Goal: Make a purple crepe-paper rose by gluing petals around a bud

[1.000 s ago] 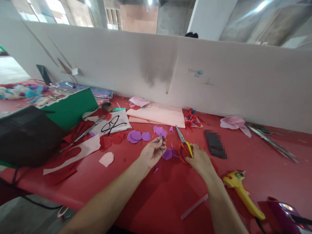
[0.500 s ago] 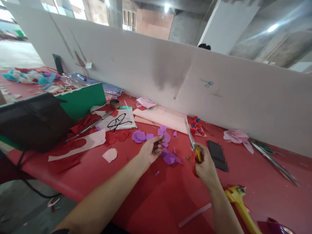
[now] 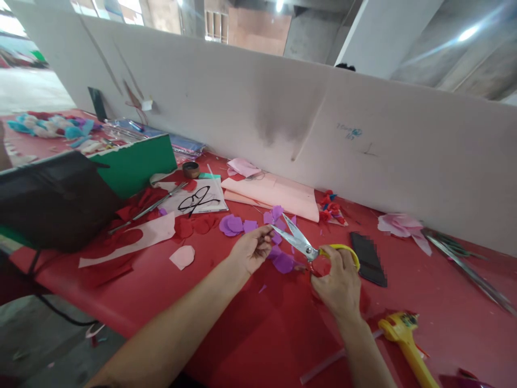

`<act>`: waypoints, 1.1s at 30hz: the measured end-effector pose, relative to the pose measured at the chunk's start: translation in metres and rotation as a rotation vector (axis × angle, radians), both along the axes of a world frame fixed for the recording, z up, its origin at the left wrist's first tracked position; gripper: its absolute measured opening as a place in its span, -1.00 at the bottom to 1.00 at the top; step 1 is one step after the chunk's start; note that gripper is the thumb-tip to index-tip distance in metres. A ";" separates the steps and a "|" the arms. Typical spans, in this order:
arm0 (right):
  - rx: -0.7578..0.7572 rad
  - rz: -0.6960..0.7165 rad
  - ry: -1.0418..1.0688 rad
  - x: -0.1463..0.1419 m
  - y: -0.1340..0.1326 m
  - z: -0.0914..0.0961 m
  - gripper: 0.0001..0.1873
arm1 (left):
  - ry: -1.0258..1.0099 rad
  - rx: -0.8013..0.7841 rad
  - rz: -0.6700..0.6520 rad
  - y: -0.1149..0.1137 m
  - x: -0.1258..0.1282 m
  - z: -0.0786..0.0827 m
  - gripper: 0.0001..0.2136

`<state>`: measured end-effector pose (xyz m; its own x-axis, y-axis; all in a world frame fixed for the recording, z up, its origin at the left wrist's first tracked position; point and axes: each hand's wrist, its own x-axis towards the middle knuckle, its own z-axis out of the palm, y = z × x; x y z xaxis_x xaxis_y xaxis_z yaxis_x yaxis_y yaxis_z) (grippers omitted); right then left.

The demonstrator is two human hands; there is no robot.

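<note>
Plainly, scissors (image 3: 309,251) with parted blades point at a pinched left hand (image 3: 253,249)

At the near right, a yellow glue gun (image 3: 407,345) lies on the red bench (image 3: 226,334), and a translucent stick (image 3: 323,366) runs behind the right forearm; both seem placed there to keep the middle free for the hands.

Farther in, the right hand (image 3: 340,277) holds the scissors, its grip wrapped around the handles with fingers at the yellow loop, presumably so the blades can be worked. The left hand's grip is narrow, thumb and fingertips drawn together; what sits between them is too small to tell. The tip of one blade meets, or nearly meets, these fingertips, while the other stands off to the right.

The scissors look bright and silvery, with a round pivot. Purple pieces (image 3: 231,225) lie just left of the fingertips, flat, rounded and partly overlapping, like petals. Another purple piece (image 3: 283,262) lies below the blades. A pale pink piece (image 3: 182,257) rests to the left.

Beyond, black-framed glasses (image 3: 197,200) rest at the far left, a folded pink sheet (image 3: 274,194) lies near the white partition (image 3: 226,97), and a dark phone (image 3: 368,257) lies to the right.
</note>
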<state>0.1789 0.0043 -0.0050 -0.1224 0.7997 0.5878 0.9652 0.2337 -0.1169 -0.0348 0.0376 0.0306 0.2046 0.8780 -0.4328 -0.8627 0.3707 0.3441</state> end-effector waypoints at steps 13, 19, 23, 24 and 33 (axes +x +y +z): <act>0.132 0.038 -0.156 0.007 0.001 -0.001 -0.60 | 0.403 0.100 -0.046 -0.016 0.016 -0.007 -0.91; 0.087 0.097 -0.119 0.009 0.001 0.001 -0.49 | 0.445 0.185 -0.005 -0.020 0.014 0.005 -0.91; 0.118 0.110 -0.131 0.007 0.000 0.003 -0.50 | 0.518 0.284 0.031 -0.022 0.013 0.008 -0.91; 0.129 0.111 -0.134 0.007 0.000 0.003 -0.50 | 0.535 0.298 0.034 -0.022 0.013 0.009 -0.90; 0.120 0.124 -0.130 0.004 -0.002 0.007 -0.62 | 0.564 0.312 0.064 -0.022 0.011 0.007 -0.88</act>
